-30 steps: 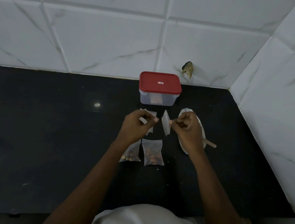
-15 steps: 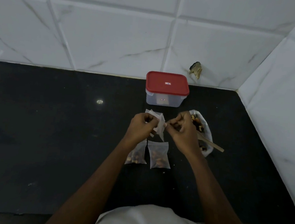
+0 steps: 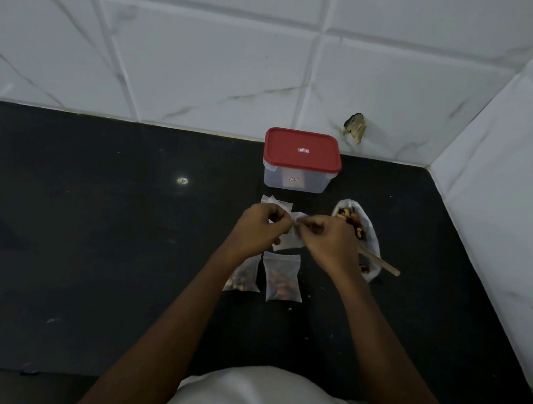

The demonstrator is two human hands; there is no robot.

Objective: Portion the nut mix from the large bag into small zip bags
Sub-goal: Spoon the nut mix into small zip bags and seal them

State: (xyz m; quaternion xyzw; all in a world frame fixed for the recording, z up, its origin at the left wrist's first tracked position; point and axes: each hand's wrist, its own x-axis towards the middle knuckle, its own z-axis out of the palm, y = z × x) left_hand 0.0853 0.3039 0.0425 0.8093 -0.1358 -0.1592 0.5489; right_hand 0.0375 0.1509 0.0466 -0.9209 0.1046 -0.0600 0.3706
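Risk: with left hand [image 3: 265,225] and right hand [image 3: 326,241] both pinching the empty small zip bag [image 3: 288,244] at its mouth, I judge a slipped seal could jolt the open large bag [image 3: 362,230] at 3 o'clock, spilling nuts.

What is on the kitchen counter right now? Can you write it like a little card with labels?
held: empty small clear zip bag, pinched at its top by left hand and right hand
filled: left nut-filled clear zip bag and right nut-filled clear zip bag, flat on black counter
source: large white plastic bag of nut mix, open, wooden spoon in it
back: clear plastic box, red lid on
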